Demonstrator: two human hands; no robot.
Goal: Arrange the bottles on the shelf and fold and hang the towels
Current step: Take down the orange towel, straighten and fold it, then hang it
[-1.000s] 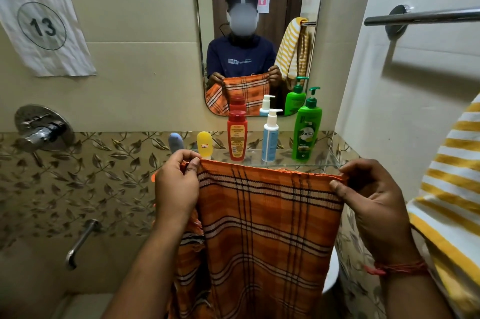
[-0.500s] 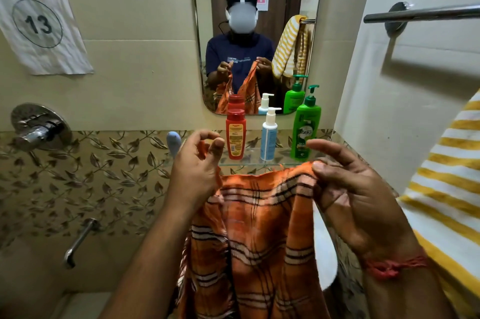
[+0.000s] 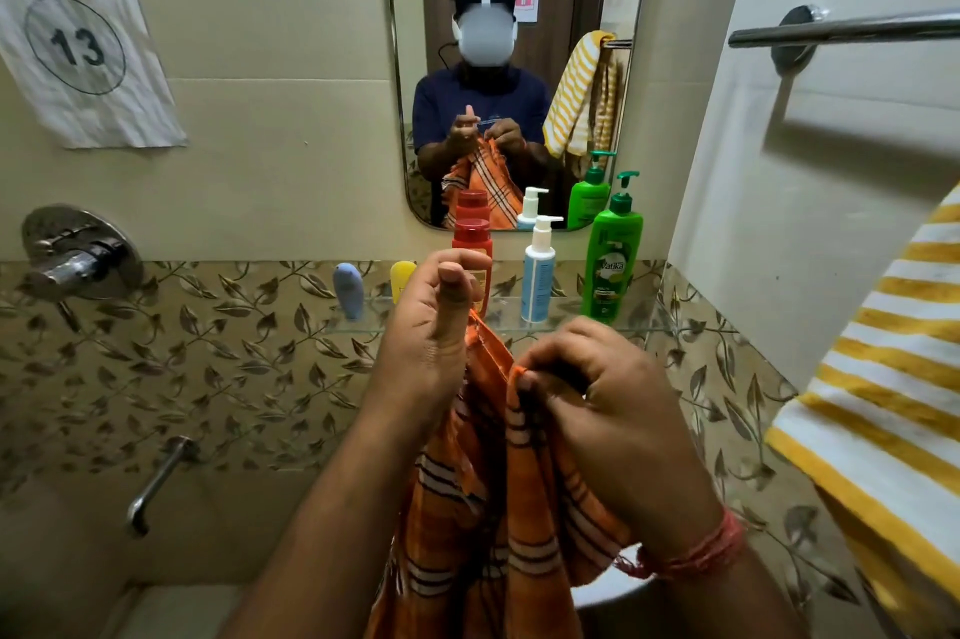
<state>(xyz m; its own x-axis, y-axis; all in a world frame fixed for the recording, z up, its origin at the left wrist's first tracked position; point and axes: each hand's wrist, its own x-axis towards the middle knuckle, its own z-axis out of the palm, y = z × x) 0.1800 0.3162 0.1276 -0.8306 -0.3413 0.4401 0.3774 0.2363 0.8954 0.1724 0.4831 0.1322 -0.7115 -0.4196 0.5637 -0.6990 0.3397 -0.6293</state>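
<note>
An orange checked towel (image 3: 498, 508), crossed with dark and white stripes, is being held up in front of the glass shelf (image 3: 566, 321), gathered into long vertical folds and hanging down out of the bottom of the view. Its top edge is being pinched by the left hand (image 3: 431, 347), whose thumb is pointing up and whose fingers are curled over the cloth, and by the right hand (image 3: 602, 409), whose fingertips are closed tightly on a bunched corner; a red thread is being worn at that wrist. On the shelf behind, a blue tube (image 3: 349, 290), a yellow tube (image 3: 402, 274), a red bottle (image 3: 471, 243), a white and blue pump bottle (image 3: 537, 274) and a green pump bottle (image 3: 613, 259) are being kept upright in a row, the red one partly hidden by the left hand. A yellow striped towel (image 3: 883, 404) is hanging at the right edge, below the metal towel rail (image 3: 841, 27). Compared with a second ago, when the orange towel was being stretched flat and wide between the hands, the two hands are now being brought close together, almost touching, and the cloth is being folded lengthwise into a narrow bundle.
</note>
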